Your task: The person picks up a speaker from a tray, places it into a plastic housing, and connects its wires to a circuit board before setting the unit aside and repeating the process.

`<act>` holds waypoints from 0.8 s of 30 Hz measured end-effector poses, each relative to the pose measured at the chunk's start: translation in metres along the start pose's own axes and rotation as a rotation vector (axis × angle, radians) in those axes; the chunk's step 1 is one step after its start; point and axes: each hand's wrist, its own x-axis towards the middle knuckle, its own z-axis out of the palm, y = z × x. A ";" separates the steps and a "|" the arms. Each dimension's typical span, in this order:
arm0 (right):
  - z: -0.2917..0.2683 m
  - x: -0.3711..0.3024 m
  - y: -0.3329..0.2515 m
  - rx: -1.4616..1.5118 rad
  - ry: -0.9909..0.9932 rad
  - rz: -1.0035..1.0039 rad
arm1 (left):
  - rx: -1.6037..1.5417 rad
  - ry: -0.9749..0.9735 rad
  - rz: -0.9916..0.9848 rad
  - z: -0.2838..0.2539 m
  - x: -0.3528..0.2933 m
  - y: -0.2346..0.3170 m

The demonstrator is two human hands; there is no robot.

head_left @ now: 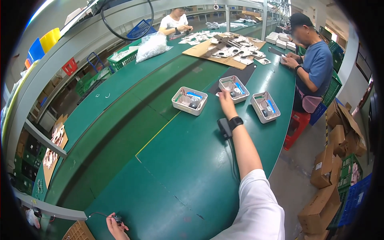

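My right hand point(226, 102) reaches far forward, its fingers closed on the near left edge of a white plastic housing point(229, 79). Inside that housing are a blue cylindrical cell point(240, 88), thin wires and a dark round part. Two similar open housings flank it: one housing point(183, 108) to the left, another housing point(270, 119) to the right. At the lower left, my left hand point(116, 230) grips a small round black part point(117, 219) with a thin wire trailing left. Its exact kind is too small to make out.
A black power adapter point(224, 129) with a cable lies by my right wrist on the green table point(188, 160). White plates point(234, 50) pile on cardboard farther off. One co-worker point(316, 60) sits at the right, another point(175, 22) at the back. Cardboard boxes point(326, 166) stand on the right floor.
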 end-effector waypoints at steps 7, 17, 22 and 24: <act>-0.003 0.011 0.003 -0.578 0.100 -0.210 | 0.039 0.030 0.035 0.001 0.004 -0.007; 0.011 0.059 0.026 -0.933 -0.286 -0.163 | 0.069 -0.046 -0.076 0.020 -0.011 0.010; -0.020 0.105 0.084 -0.682 -0.343 -0.060 | 0.074 -0.113 -0.021 0.024 -0.003 0.003; -0.015 0.110 0.095 -0.831 -0.316 -0.092 | 0.072 -0.050 -0.030 0.021 -0.010 0.003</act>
